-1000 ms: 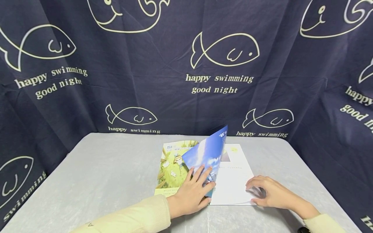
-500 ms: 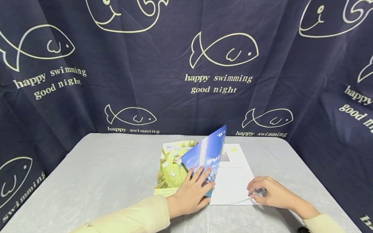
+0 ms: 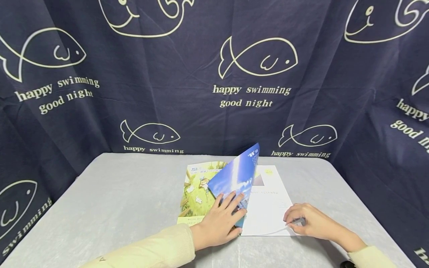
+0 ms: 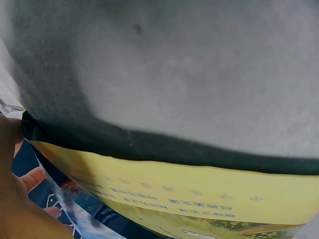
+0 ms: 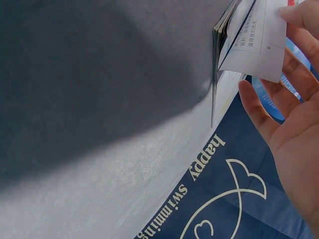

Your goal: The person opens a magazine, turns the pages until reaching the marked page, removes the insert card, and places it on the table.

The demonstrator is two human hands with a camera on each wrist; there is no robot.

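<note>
Left hand (image 3: 218, 223), fingers extended and apart, rests on the raised blue page (image 3: 237, 173) of an open booklet (image 3: 256, 204); right hand (image 3: 313, 222) pinches the near corner of its white page (image 3: 269, 214). The booklet lies on the grey worktop (image 3: 134, 197), before a fish-printed navy cloth (image 3: 187, 89).

Free tabletop (image 3: 134, 197) left, raised blue sheet (image 3: 238, 172) mid-table

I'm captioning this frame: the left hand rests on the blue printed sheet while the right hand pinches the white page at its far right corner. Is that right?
Not quite: the corner is wrong. The head view shows the left hand resting on the blue printed sheet while the right hand pinches the white page at its near right corner.
</note>
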